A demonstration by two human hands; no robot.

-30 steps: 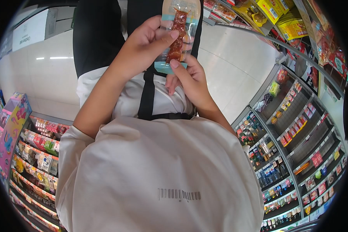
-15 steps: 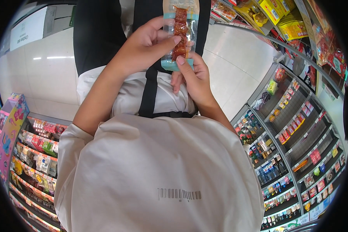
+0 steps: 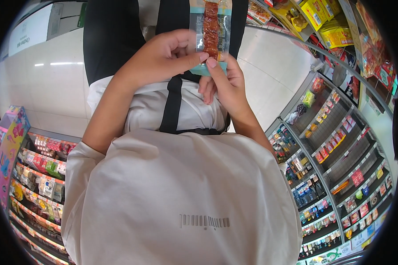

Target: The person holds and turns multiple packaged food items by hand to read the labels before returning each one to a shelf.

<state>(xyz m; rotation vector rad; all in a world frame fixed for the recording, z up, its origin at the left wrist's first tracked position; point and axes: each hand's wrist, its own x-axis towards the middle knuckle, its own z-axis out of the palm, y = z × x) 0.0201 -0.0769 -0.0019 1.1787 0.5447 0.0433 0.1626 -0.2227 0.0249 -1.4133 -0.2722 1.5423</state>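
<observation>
A slim snack packet point(image 3: 211, 33) with a clear front and pale blue ends stands upright before me at the top of the view. Through its film shows a row of reddish-brown, glossy pieces, perhaps meat. My left hand point(image 3: 172, 55) pinches the packet's lower left part, its thumb lying across the bottom of the brown pieces. At the lower right corner my right hand point(image 3: 225, 81) grips the blue end between thumb and fingers. Both thumb tips nearly meet there. The packet's top end is cut off by the view's upper edge.
Shelves of small packaged goods point(image 3: 44, 187) stand at the left, beside a colourful pink display box point(image 3: 11, 154). At the right is a rack with hanging packets point(image 3: 331, 145). Yellow snack bags point(image 3: 334, 33) fill a shelf at the upper right. A white carton point(image 3: 31, 35) is at the upper left.
My left hand has slid down the packet toward its lower end, uncovering more of the brown pieces. Both hands and the packet have shifted slightly to the right.
</observation>
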